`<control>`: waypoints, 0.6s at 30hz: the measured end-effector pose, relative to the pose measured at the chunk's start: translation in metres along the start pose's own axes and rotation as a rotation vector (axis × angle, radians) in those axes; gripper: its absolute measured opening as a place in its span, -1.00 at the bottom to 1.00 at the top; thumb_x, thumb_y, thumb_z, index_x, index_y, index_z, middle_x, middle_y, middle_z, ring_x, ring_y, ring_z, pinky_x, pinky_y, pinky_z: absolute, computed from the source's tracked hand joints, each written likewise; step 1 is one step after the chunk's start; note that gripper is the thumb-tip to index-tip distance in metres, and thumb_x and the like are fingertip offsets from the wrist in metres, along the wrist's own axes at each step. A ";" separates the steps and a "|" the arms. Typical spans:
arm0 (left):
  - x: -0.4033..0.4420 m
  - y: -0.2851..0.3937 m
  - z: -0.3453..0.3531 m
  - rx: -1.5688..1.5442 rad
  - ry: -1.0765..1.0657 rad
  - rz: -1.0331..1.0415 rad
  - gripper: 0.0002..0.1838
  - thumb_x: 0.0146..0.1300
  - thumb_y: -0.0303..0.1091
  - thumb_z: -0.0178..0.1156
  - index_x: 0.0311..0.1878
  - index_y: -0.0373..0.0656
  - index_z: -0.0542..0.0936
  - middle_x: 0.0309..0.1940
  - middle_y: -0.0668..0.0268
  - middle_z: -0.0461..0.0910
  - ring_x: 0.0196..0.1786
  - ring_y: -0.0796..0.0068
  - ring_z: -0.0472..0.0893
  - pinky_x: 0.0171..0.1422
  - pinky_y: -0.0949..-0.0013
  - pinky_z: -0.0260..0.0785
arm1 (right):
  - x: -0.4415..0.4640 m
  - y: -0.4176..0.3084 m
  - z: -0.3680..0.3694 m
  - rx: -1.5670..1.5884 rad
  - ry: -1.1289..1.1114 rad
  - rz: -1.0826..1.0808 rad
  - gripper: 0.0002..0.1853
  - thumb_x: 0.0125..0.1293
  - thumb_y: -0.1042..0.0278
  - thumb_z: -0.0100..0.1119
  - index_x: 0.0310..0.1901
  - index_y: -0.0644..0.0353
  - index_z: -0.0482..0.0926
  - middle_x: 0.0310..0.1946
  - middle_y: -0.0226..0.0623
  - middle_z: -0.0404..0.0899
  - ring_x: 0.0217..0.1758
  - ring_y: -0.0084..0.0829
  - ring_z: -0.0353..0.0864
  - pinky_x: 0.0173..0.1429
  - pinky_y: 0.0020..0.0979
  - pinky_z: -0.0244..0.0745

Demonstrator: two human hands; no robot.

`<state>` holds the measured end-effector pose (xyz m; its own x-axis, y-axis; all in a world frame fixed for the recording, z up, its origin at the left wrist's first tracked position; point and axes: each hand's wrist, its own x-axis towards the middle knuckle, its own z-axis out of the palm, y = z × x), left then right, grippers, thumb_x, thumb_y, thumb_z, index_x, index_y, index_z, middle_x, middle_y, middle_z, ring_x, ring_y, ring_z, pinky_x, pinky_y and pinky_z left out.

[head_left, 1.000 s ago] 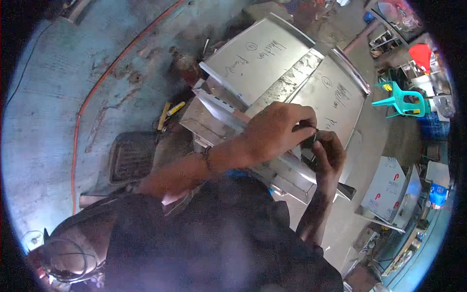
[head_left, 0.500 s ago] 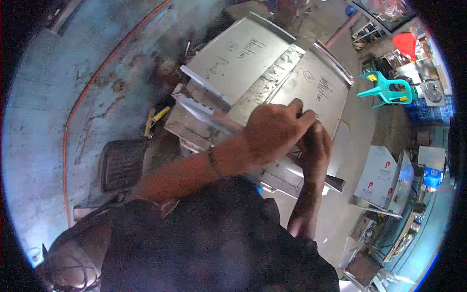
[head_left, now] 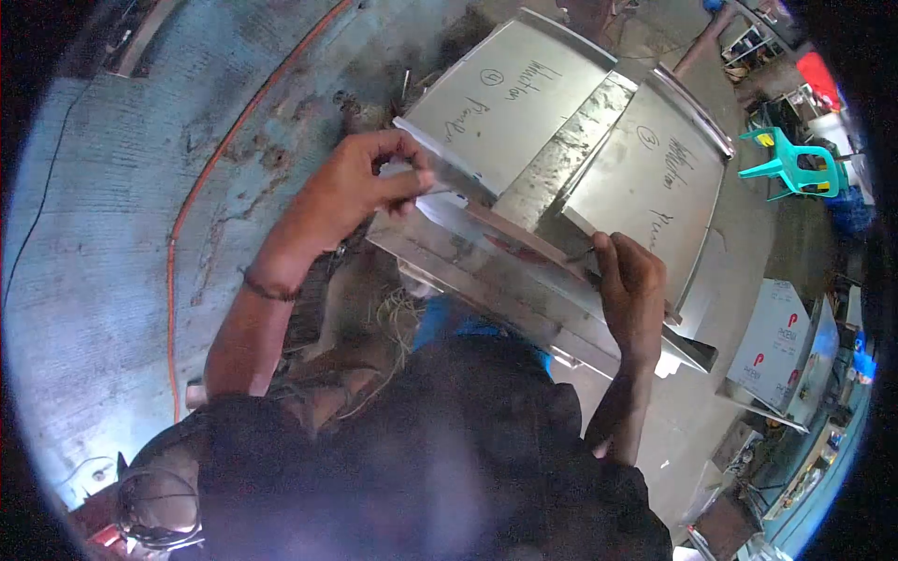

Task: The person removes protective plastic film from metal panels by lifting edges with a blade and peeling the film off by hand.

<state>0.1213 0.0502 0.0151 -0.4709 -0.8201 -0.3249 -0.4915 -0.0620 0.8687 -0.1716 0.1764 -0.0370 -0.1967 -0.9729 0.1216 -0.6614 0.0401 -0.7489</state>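
My left hand point(head_left: 360, 182) is raised beside the left metal panel's near edge, thumb and fingers curled into a pinch. What it holds, if anything, I cannot make out. My right hand point(head_left: 633, 285) is closed over the near edge of the right panel, with a thin dark pen-like item point(head_left: 582, 252) poking out from the fingertips. The left sheet-metal panel point(head_left: 524, 93) bears handwriting and a circled 4. On the right sheet-metal panel point(head_left: 645, 187) are similar writing and a circled 3. A long narrow metal strip point(head_left: 524, 245) lies between my hands, along the table's near side.
Both panels rest on a worn metal table point(head_left: 449, 266). A green plastic chair point(head_left: 795, 168) stands at the far right. Sheets in printed film point(head_left: 772, 346) lean at the right. An orange hose point(head_left: 182, 206) runs along the blue wall at left.
My hands were together over the right panel and have come apart. The left has moved left to the other panel's edge; the right is lower right. The view has also shifted.
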 end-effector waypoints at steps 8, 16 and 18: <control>-0.008 -0.006 0.040 0.760 0.275 0.446 -0.82 0.39 -0.25 0.20 -0.10 -0.15 0.53 -0.48 0.11 0.63 -0.40 0.13 0.69 -0.36 0.15 0.54 | 0.007 -0.002 -0.003 -0.159 -0.108 0.029 -0.60 0.43 0.16 0.19 -0.48 0.30 0.48 -0.60 -0.10 0.46 -0.55 -0.09 0.49 -0.35 -0.13 0.37; -0.005 0.008 0.042 1.103 0.154 0.545 -0.86 0.30 -0.30 0.23 -0.13 -0.05 0.54 -0.49 0.23 0.60 -0.38 0.12 0.67 -0.40 0.10 0.51 | 0.002 -0.001 -0.003 -0.190 -0.163 0.048 -0.67 0.43 0.15 0.19 -0.39 0.24 0.59 -0.48 -0.04 0.59 -0.43 0.00 0.61 -0.30 -0.06 0.45; -0.005 0.009 0.042 1.244 0.134 0.655 -0.75 0.18 -0.36 0.18 -0.05 -0.03 0.55 -0.45 0.32 0.61 -0.40 0.29 0.69 -0.40 0.29 0.54 | -0.001 0.001 -0.001 -0.186 -0.123 0.035 -0.70 0.42 0.14 0.20 -0.34 0.22 0.64 -0.43 -0.03 0.62 -0.40 0.00 0.64 -0.29 -0.07 0.49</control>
<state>0.0883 0.0772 0.0086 -0.8253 -0.5555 0.1021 -0.5629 0.8236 -0.0691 -0.1731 0.1775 -0.0369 -0.1395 -0.9902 0.0084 -0.7802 0.1047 -0.6167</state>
